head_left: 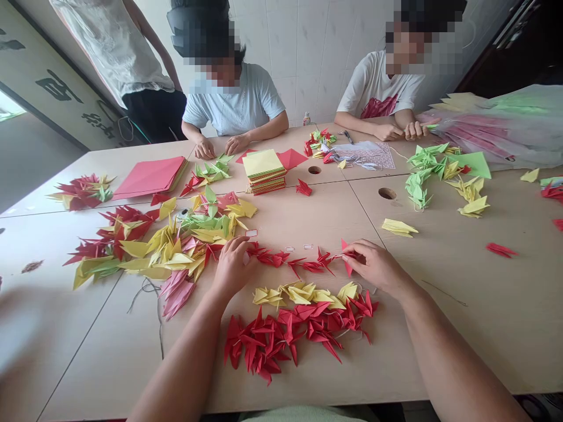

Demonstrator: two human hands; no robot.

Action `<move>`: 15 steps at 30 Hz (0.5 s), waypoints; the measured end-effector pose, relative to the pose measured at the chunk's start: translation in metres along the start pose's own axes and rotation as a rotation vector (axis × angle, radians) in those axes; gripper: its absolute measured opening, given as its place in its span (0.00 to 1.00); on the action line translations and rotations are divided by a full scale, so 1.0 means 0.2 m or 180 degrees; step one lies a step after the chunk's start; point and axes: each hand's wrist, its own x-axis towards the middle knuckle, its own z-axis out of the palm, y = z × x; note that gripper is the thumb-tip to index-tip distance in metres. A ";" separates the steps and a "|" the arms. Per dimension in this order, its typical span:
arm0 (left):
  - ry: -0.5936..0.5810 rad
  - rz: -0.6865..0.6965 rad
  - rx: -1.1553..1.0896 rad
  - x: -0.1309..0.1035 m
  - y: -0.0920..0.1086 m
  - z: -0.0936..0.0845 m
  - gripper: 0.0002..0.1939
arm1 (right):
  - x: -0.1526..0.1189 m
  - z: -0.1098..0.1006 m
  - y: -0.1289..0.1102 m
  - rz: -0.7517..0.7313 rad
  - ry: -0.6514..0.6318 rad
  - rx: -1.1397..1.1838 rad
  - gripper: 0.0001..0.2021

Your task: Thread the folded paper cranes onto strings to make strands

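Across the middle of the counter [448, 346], a strand of red folded paper [312, 267] lay between the left hand [234, 266] and the right hand [376, 264]. The right fingers [358, 249] pinched its thread [337, 256]; whether the left ones gripped anything could not be told. Nearer the body lay a yellow strand [301, 294] and a red pile [288, 331].

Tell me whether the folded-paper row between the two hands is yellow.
No, the red row runs between the left hand and right hand, while the yellow row lies nearer the wearer.
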 end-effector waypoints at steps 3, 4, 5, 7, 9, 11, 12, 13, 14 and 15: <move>-0.0064 -0.0002 -0.0162 0.00 0.01 0.00 0.11 | 0.00 0.00 0.00 0.0031 -0.0063 0.0020 0.09; -0.0087 0.0015 -0.0176 0.00 0.01 0.00 0.12 | 0.00 0.00 0.01 0.0032 -0.0085 0.0008 0.10; -0.0105 0.0033 -0.0181 0.00 0.01 0.01 0.12 | -0.01 -0.01 0.01 0.0028 -0.0110 -0.0007 0.10; -0.0122 0.0051 -0.0197 0.00 0.02 0.01 0.12 | -0.01 -0.01 0.02 0.0009 -0.0092 -0.0043 0.10; -0.0126 0.0034 -0.0248 -0.01 0.02 0.02 0.11 | -0.01 0.00 0.01 -0.0088 0.0088 -0.0151 0.10; -0.0127 0.0010 -0.0328 -0.01 0.02 0.02 0.11 | 0.00 0.01 -0.01 -0.0272 0.0336 -0.0319 0.13; -0.0128 -0.0002 -0.0376 -0.01 0.02 0.03 0.11 | 0.01 0.01 -0.03 -0.0396 0.0428 -0.0387 0.14; -0.0125 -0.0022 -0.0433 -0.01 0.02 0.03 0.11 | 0.02 0.02 -0.05 -0.0533 0.0460 -0.0430 0.13; -0.0121 -0.0045 -0.0499 -0.01 0.01 0.04 0.11 | 0.03 0.03 -0.07 -0.0672 0.0450 -0.0447 0.12; -0.0117 -0.0072 -0.0572 -0.01 0.01 0.04 0.11 | 0.04 0.04 -0.09 -0.0797 0.0413 -0.0455 0.11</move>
